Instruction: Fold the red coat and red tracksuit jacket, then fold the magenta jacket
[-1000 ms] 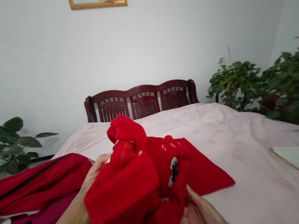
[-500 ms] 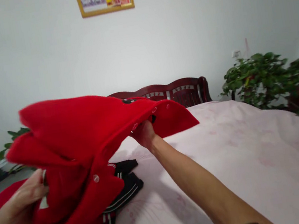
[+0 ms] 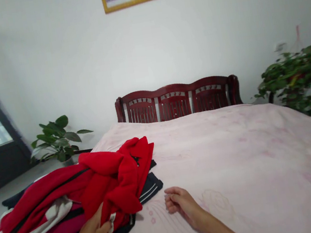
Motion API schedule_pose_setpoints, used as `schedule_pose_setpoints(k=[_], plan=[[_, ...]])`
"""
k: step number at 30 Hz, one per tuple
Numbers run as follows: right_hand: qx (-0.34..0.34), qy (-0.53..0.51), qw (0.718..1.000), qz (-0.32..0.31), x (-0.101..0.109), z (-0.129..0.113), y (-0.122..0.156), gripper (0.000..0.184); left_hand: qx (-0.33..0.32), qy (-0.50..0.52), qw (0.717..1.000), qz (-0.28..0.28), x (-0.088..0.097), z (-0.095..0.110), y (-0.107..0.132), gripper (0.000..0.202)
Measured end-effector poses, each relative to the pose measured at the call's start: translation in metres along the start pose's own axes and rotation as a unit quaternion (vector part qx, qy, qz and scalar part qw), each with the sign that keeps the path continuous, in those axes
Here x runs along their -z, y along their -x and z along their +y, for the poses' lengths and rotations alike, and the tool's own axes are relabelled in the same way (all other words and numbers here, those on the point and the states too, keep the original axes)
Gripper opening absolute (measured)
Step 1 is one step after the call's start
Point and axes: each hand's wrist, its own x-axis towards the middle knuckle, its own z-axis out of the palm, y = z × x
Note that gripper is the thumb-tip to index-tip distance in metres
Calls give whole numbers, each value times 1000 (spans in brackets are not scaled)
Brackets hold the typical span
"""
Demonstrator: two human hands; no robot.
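Far left, a heap of clothes (image 3: 37,226) sits at the bed's edge. The left hand (image 3: 92,232) grips the hem of the red jacket (image 3: 114,174) lying atop that heap. The right hand (image 3: 178,203) rests on the pink bed (image 3: 239,158) just beside it, fingers curled narrow, holding nothing.

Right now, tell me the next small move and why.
Probably let the left hand release the red jacket: it already lies crumpled on the clothes pile, and the right hand rests curled and empty on the bed sheet.
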Motion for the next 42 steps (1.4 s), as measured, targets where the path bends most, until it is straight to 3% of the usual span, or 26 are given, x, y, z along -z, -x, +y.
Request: schedule_pose_setpoints(k=[6,8,12,15,18,20,24,28,30,32,35,36,38,42], plan=[[103,168,980,18,36,18,42,15,-30,-9,999,12,-3,14,19,42],[165,269,949,13,39,20,57,16,-41,-8,999,31,1,21,22,46],[282,421,862,0,39,19,74,24,-87,-51,985,138,10,44,20,59],[316,449,836,-8,38,20,76,27,-148,-101,964,197,9,70,13,63],[335,466,819,-11,38,23,73,28,-202,-180,934,233,-6,87,-5,64],[338,472,814,-12,38,24,73,28,-209,-222,930,205,-21,83,-20,65],[334,474,814,-16,37,22,75,27,-146,-228,958,97,-44,54,-42,56],[324,468,822,-8,39,19,80,27,-118,-224,961,108,-47,35,-44,54],[317,463,828,4,40,18,82,27,-112,-229,959,125,-49,35,-38,54],[316,469,825,19,41,17,83,27,-120,-249,942,189,-57,40,-26,53],[330,514,791,38,40,19,84,27,-194,-279,888,309,-82,51,4,54],[334,539,772,44,39,20,84,28,-235,-282,873,320,-92,55,16,55],[331,592,733,58,38,23,84,32,-322,-284,854,293,-113,59,39,60],[269,674,684,72,34,28,84,46,-427,-287,844,151,-150,51,64,62]])
